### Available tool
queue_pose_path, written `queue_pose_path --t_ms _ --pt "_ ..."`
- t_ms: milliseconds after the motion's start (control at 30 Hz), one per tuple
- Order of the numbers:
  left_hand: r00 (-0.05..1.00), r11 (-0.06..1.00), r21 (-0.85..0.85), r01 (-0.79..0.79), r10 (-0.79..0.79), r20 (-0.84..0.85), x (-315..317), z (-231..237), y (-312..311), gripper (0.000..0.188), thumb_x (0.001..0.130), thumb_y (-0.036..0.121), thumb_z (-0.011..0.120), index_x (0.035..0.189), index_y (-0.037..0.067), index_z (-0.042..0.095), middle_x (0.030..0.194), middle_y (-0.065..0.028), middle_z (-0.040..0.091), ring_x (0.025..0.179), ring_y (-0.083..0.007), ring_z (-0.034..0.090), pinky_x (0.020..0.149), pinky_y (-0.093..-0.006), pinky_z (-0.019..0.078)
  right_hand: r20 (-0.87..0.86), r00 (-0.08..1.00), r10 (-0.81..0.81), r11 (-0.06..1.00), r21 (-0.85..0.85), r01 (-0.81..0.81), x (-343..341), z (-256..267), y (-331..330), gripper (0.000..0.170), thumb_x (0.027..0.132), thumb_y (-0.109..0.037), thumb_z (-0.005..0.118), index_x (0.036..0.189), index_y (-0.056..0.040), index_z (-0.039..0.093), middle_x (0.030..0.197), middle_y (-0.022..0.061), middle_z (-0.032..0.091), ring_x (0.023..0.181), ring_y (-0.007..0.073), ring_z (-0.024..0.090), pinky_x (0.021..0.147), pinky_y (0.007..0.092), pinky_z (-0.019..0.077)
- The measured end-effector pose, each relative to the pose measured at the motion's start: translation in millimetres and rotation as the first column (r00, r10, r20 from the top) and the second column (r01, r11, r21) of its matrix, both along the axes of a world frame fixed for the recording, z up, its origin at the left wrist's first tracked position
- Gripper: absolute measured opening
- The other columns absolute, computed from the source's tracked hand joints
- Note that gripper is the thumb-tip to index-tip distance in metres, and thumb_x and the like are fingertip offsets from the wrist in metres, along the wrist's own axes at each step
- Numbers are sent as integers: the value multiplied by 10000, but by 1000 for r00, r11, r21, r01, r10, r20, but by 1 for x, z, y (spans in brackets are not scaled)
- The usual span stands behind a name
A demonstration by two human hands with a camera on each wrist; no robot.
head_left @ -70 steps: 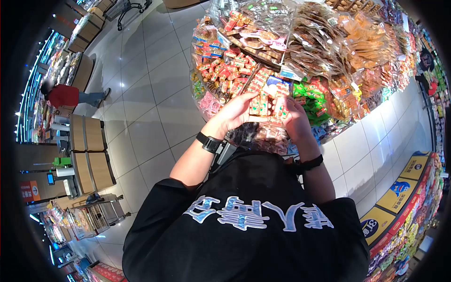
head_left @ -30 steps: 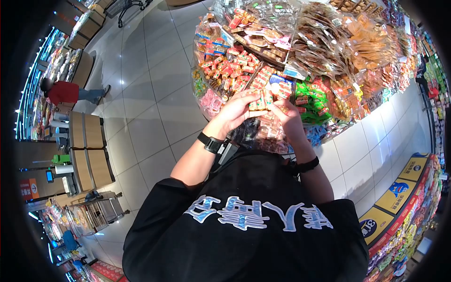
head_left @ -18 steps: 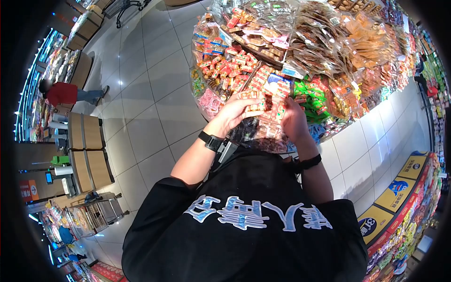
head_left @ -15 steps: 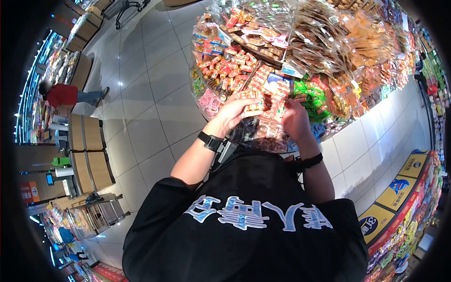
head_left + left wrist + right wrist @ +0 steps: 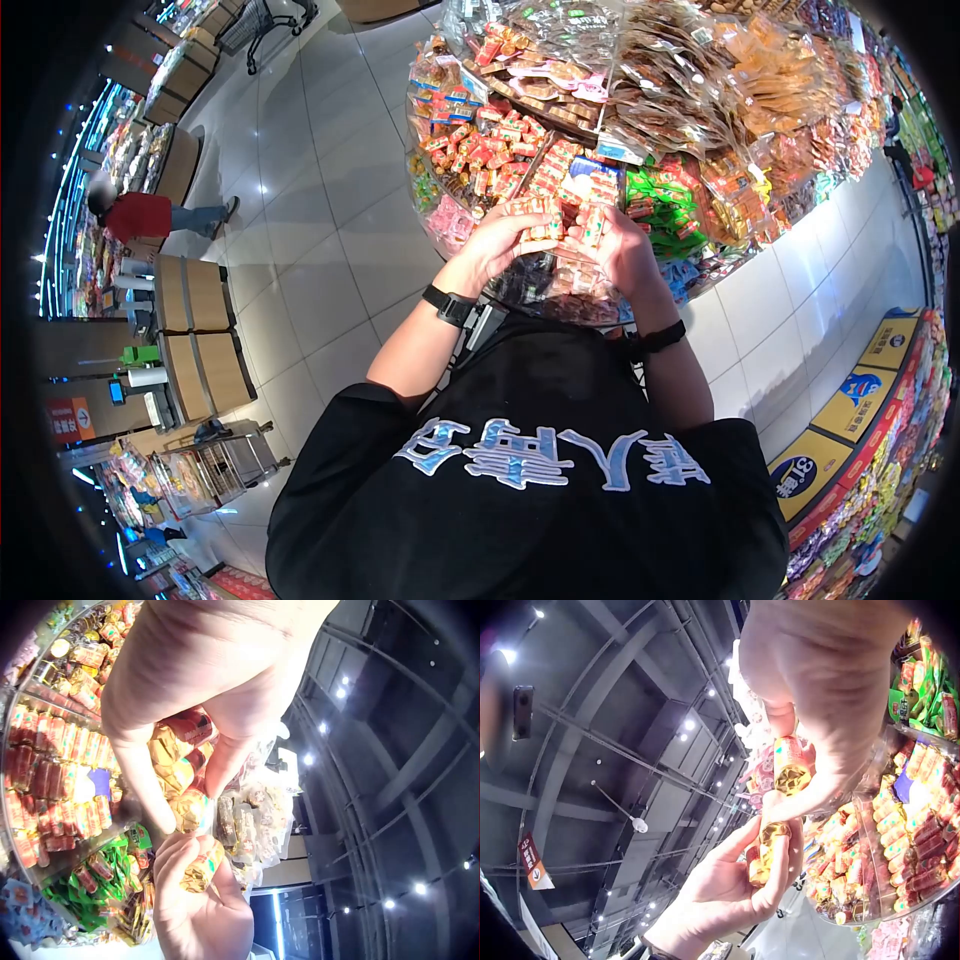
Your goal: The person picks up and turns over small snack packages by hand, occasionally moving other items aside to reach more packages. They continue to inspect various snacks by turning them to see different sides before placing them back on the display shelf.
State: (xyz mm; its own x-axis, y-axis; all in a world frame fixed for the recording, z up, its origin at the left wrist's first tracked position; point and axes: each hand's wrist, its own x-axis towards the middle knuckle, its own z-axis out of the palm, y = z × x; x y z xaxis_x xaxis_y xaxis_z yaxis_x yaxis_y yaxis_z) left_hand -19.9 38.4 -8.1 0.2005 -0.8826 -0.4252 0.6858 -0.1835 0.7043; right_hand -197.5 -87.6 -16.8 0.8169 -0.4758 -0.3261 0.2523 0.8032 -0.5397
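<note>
"Candy rolls (image 5: 537,219) are held above the near part of the round display (image 5: 428,236). How's the room, from the head view?"

"Tiled floor (image 5: 300,230) lies open off the display's left edge, and a narrower strip runs along its right. Green packets (image 5: 665,200) lie just beside the right grip (image 5: 628,257)."

"And the arms?"

"Both forearms reach forward from a black shirt (image 5: 540,530) and angle inward. The left grip (image 5: 497,247) pinches several rolls, the right at least one."

"Left wrist view?"

"Open space under the ceiling (image 5: 397,750) on the right; the display's compartments are on the left. The left grip comes from above, thumb and fingers straddling a row of gold-ended rolls. The right one sits below, fingers curled round its roll."

"Right wrist?"

"The display's edge curves along the lower right, ceiling at left. Here the right grip reaches down, pinching its roll; the left lies beneath, clasping its own. They overlap, but I can't tell whether they touch."
</note>
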Motion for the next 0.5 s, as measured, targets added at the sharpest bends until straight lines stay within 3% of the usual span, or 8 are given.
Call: queue_pose_path --t_ms 200,300,333,433,467,500 --pt "1000 1000 25 5 -5 5 0 0 0 205 895 72 643 1081 -12 653 962 -119 709 860 -192 703 806 -343 605 19 999 37 996 -78 -35 2 -8 -3 369 987 -290 482 1244 -28 509 1025 111 598 1018 289 607 977 537 455" --pt "999 999 43 -5 3 43 -6 6 -1 212 885 58 652 1089 1 646 958 -102 710 854 -186 703 799 -340 605 -93 995 -32 985 -170 16 6 -13 -2 351 996 -277 472 1248 -38 519 1026 94 607 1010 243 611 940 459 493" --pt "999 998 54 -9 6 54 -9 3 -4 204 878 53 659 1078 11 650 959 -94 710 851 -184 702 790 -335 605 -126 989 -82 979 -197 57 7 -6 4 349 1000 -277 477 1251 -39 521 1037 74 623 998 190 607 888 372 505" --pt "996 998 36 -58 55 72 -23 -9 -22 157 893 40 630 1049 24 635 957 -88 704 839 -174 701 755 -321 606 -269 940 -208 932 -346 107 26 -20 15 371 995 -293 502 1261 -35 517 1077 54 623 1000 136 594 842 334 498" --pt "993 995 12 -103 102 56 -32 -9 -28 117 924 62 588 1033 40 624 917 -69 695 783 -151 691 693 -284 596 -319 935 -154 920 -392 18 29 -38 14 422 983 -291 538 1301 -19 485 1122 57 604 1010 118 578 821 306 490" --pt "985 993 53 -108 100 138 -33 -19 -33 136 963 157 549 1020 58 622 865 -41 680 752 -121 662 653 -278 570 -259 936 -236 851 -520 71 34 -41 19 543 957 -280 590 1388 -18 390 1157 85 588 1013 120 574 814 276 491"
